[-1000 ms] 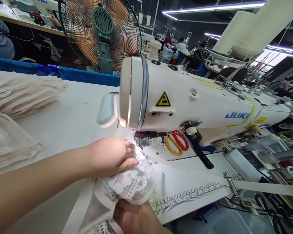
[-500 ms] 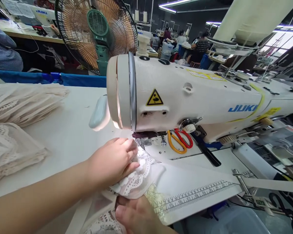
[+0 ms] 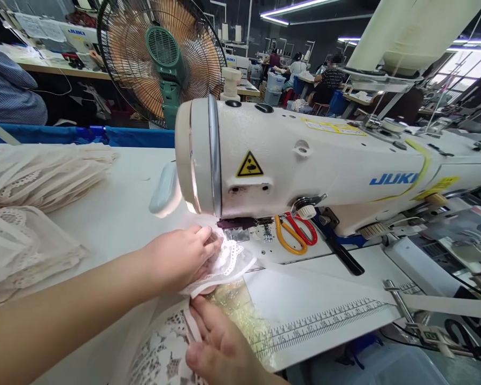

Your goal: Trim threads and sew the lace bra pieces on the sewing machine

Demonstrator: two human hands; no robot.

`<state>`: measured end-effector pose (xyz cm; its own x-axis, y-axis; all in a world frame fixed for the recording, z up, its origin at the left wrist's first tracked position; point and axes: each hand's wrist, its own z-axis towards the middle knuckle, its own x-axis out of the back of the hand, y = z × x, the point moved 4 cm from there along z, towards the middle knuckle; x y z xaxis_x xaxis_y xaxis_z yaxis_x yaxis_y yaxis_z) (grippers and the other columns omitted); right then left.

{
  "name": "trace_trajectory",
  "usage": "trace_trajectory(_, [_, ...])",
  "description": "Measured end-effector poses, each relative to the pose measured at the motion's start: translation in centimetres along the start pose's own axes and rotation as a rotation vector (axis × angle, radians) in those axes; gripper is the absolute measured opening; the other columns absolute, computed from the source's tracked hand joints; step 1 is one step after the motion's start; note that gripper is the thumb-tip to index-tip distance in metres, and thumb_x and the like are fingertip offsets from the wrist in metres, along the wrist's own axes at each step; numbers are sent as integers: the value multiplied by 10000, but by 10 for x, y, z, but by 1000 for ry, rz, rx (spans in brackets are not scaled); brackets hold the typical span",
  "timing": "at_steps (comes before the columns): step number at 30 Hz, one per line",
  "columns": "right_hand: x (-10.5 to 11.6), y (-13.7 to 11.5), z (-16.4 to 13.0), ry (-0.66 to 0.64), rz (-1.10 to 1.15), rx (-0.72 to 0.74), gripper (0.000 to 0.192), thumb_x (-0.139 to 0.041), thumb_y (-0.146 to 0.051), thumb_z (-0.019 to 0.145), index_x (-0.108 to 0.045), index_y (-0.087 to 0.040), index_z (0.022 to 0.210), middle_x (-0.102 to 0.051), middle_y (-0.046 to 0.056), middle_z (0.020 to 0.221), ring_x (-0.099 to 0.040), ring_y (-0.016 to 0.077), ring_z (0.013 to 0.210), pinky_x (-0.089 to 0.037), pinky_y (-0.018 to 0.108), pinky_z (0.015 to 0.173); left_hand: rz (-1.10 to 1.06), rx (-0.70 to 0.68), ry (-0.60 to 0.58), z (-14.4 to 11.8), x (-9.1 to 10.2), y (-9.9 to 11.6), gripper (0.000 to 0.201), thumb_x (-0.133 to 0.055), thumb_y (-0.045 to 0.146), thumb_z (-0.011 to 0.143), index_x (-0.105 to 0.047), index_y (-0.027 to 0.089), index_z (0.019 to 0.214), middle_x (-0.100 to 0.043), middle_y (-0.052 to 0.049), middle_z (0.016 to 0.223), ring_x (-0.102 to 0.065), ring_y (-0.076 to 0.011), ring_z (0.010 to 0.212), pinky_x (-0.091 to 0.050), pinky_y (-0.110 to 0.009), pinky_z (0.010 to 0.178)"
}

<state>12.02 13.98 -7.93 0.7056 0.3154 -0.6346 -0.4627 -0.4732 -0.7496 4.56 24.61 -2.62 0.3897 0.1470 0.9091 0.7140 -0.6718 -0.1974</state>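
Note:
White lace fabric (image 3: 230,259) lies at the needle end of a white sewing machine (image 3: 280,155), just in front of the presser foot area. My left hand (image 3: 180,256) is closed on this fabric, its bent fingers close to the needle. Nearer to me, my right hand (image 3: 220,339) grips the fabric's banded edge between thumb and fingers. A patterned lace part (image 3: 166,342) hangs left of that hand. The needle tip is hidden behind my left fingers and the machine head. Clear, yellowish crinkled film (image 3: 238,313) shows beside my right hand.
Scissors with orange and red handles (image 3: 292,235) lie under the machine arm beside a black-handled tool (image 3: 344,256). Stacked lace pieces (image 3: 44,176) occupy the left tabletop. A printed ruler scale (image 3: 324,321) runs along the front edge. Behind are a large fan (image 3: 164,51) and other people.
My right hand has come up slightly and its fingers show more. The lace flap between my hands has drawn back, exposing more film. The view has shifted a little.

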Motion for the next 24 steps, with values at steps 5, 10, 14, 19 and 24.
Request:
trace_trajectory(5, [1, -31, -21, -212, -617, 49, 423, -512, -381, 783, -524, -180, 1156, -613, 55, 956, -577, 166, 873, -449, 238, 754, -91, -82, 78, -5, 3, 3, 424, -425, 223, 796, -476, 364, 1193, -537, -67, 1081, -529, -202, 935, -411, -340, 810])
trace_trajectory(10, [26, -79, -34, -26, -1415, 472, 261, -409, -199, 831, -571, -155, 1031, -566, 57, 761, -493, 138, 704, -408, 248, 657, -195, -377, 211, -27, -8, 40, 345, -572, 239, 681, -607, 203, 1022, -471, -47, 1249, -416, -214, 1167, -276, -365, 1058])
trace_trajectory(14, [47, -91, -24, 29, -1842, 476, 353, -400, -75, 781, -557, -188, 1076, -533, 75, 874, -456, 159, 774, -382, 255, 631, -335, -309, 409, -44, -14, 56, 277, -469, 202, 763, -597, 180, 1007, -563, -49, 1103, -505, -138, 1026, -303, -307, 1045])
trace_trajectory(19, [57, -85, -17, -86, -2029, 329, 359, -439, -43, 756, -576, -235, 1025, -528, 43, 888, -436, 158, 807, -372, 251, 660, -339, -302, 528, -48, -21, 54, 283, -397, 228, 827, -547, 221, 1067, -576, -38, 1015, -512, -129, 949, -341, -304, 967])
trace_trajectory(24, [51, -82, -19, -95, -2006, 303, 395, -436, -16, 744, -566, -205, 1065, -527, 52, 906, -440, 171, 825, -398, 279, 707, -384, -264, 569, -44, -23, 43, 400, -386, 310, 828, -427, 304, 1226, -522, 18, 1165, -485, -140, 934, -333, -330, 912])
